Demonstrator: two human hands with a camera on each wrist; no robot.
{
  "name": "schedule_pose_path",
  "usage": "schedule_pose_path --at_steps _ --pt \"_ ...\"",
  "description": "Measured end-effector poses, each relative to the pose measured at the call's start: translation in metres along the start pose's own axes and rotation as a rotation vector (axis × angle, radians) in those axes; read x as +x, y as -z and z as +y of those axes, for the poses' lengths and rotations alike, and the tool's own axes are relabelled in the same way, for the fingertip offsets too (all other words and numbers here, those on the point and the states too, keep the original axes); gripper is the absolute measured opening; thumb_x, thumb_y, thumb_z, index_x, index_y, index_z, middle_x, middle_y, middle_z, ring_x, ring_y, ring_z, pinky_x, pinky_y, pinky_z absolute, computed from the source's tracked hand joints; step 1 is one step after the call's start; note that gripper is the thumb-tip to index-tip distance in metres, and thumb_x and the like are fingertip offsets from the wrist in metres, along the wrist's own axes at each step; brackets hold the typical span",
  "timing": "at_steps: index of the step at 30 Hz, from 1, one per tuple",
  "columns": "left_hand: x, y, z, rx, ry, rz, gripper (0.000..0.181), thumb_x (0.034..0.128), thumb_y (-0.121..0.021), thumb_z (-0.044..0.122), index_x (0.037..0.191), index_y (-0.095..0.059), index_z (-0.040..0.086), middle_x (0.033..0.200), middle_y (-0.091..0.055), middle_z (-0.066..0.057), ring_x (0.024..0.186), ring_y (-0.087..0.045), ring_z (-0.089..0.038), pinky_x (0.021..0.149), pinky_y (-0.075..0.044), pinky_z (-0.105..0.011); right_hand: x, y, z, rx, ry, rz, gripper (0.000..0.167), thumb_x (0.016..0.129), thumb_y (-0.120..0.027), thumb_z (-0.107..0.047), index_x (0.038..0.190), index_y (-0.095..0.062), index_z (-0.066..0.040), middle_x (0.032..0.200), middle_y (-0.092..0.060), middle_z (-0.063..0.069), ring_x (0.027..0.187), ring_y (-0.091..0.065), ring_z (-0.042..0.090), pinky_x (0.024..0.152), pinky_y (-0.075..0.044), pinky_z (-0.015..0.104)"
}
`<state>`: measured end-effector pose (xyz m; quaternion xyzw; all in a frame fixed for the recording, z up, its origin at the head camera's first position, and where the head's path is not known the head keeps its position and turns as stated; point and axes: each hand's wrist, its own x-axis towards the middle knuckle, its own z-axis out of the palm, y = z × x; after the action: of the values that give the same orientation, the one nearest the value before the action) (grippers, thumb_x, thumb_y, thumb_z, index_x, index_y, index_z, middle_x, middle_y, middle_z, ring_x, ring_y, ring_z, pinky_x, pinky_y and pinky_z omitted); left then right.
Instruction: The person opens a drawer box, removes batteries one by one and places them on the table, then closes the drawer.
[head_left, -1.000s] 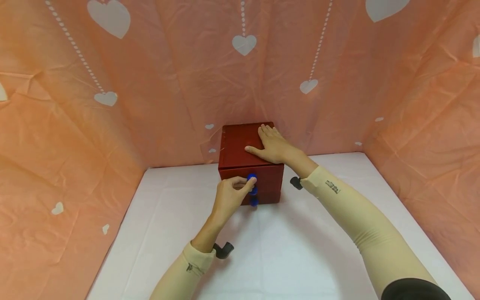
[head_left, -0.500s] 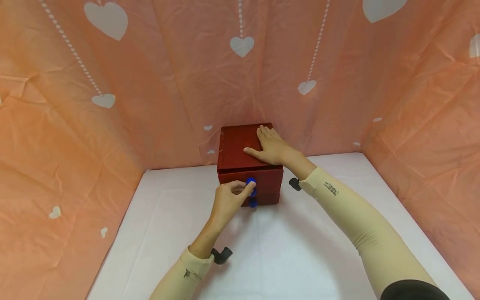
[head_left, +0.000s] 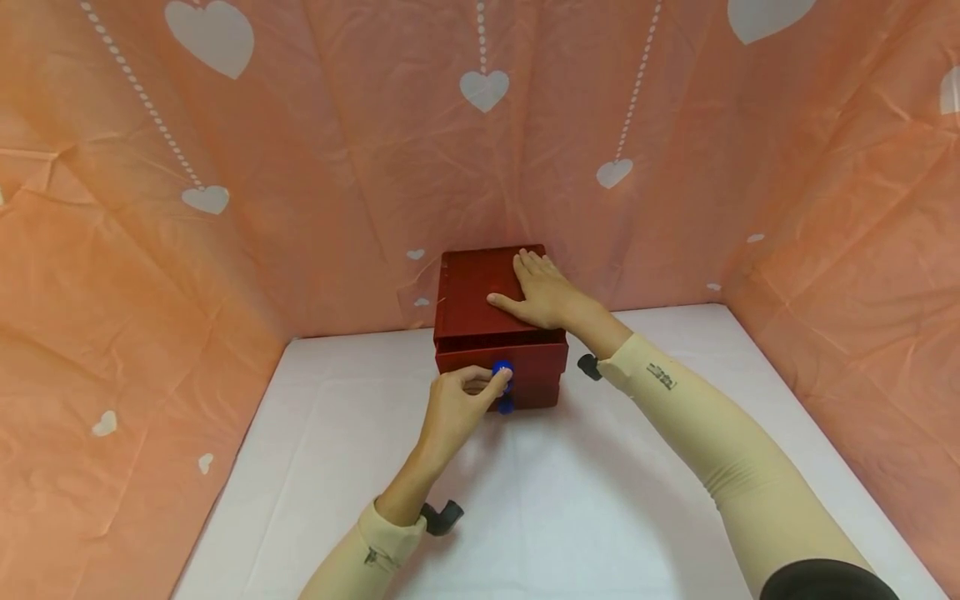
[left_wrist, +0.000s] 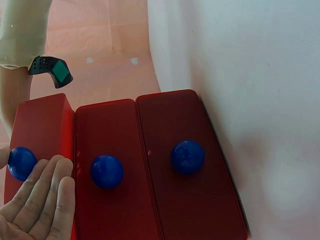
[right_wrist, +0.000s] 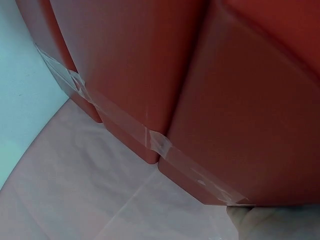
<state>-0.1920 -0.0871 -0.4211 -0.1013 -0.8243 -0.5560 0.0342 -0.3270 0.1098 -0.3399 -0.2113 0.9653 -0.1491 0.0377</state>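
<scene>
A red box of stacked drawers (head_left: 476,292) stands at the table's back edge. My left hand (head_left: 456,408) pinches the top blue knob (head_left: 502,367) between thumb and fingers. That top drawer (left_wrist: 42,120) juts slightly out past the two below, whose blue knobs (left_wrist: 106,171) show in the left wrist view. My right hand (head_left: 546,293) lies flat on the box's top with fingers spread. In the right wrist view, clear tape (right_wrist: 160,143) runs across the box's side, and part of the right hand (right_wrist: 280,222) shows at the lower edge.
A white cloth covers the table (head_left: 555,508). Peach sheets with white hearts (head_left: 360,167) hang behind and at both sides, the back one close behind the box. Black wrist mounts (head_left: 442,517) stick out from both wrists.
The top drawer has slid out a little toward the front, with my left hand moving along on its knob. A dark gap has opened beneath the box's top edge. My right hand stays on top.
</scene>
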Motion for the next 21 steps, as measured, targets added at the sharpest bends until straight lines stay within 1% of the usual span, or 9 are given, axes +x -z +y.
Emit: schedule_pose_path --at_steps 4,10,13,16,19,21 --pt "-0.003 -0.001 0.0 0.009 -0.005 0.004 0.045 0.0978 -0.076 0.053 0.104 -0.084 0.01 0.095 -0.083 -0.007 0.091 -0.08 -0.021 0.076 -0.064 -0.034 -0.001 0.0 0.0 0.004 0.007 0.005 0.101 0.107 -0.043 -0.068 0.168 -0.012 0.006 0.177 -0.006 0.025 0.165 -0.002 0.039 0.134 0.002 0.047" --pt "-0.007 -0.001 0.002 -0.004 -0.002 0.009 0.042 0.097 -0.078 0.053 0.103 -0.084 0.012 0.096 -0.082 -0.012 0.094 -0.08 -0.03 0.08 -0.064 -0.038 -0.001 0.0 0.0 0.003 0.007 0.001 0.101 0.107 -0.043 -0.067 0.168 -0.012 0.007 0.177 -0.006 0.026 0.165 -0.002 0.039 0.134 0.003 0.047" --pt "-0.01 -0.002 0.003 -0.019 0.001 0.011 0.041 0.0965 -0.079 0.052 0.102 -0.084 0.012 0.095 -0.082 -0.012 0.094 -0.08 -0.034 0.08 -0.064 -0.039 -0.001 0.001 0.001 0.004 0.003 0.0 0.101 0.107 -0.043 -0.068 0.168 -0.012 0.006 0.177 -0.006 0.025 0.166 -0.001 0.039 0.134 0.003 0.047" --pt "-0.012 -0.002 0.003 -0.024 0.005 0.013 0.04 0.0961 -0.079 0.052 0.101 -0.084 0.013 0.091 -0.082 -0.006 0.093 -0.08 -0.033 0.081 -0.064 -0.038 -0.001 0.001 0.0 0.004 0.0 -0.002 0.101 0.107 -0.042 -0.069 0.168 -0.012 0.006 0.177 -0.006 0.025 0.166 -0.001 0.038 0.134 0.003 0.048" --pt "-0.015 -0.002 0.004 -0.028 0.01 0.011 0.041 0.0962 -0.079 0.052 0.101 -0.084 0.011 0.088 -0.082 0.002 0.093 -0.08 -0.033 0.081 -0.064 -0.039 0.0 0.001 0.0 0.002 0.002 -0.003 0.101 0.107 -0.042 -0.068 0.168 -0.012 0.006 0.177 -0.006 0.025 0.166 -0.001 0.039 0.134 0.003 0.048" --pt "-0.017 -0.002 0.004 -0.029 0.01 0.008 0.044 0.0966 -0.079 0.052 0.102 -0.084 0.009 0.087 -0.081 0.004 0.094 -0.08 -0.032 0.081 -0.063 -0.039 0.0 0.001 0.0 0.0 0.004 -0.003 0.101 0.107 -0.043 -0.068 0.168 -0.012 0.006 0.177 -0.006 0.026 0.166 -0.001 0.039 0.134 0.002 0.048"
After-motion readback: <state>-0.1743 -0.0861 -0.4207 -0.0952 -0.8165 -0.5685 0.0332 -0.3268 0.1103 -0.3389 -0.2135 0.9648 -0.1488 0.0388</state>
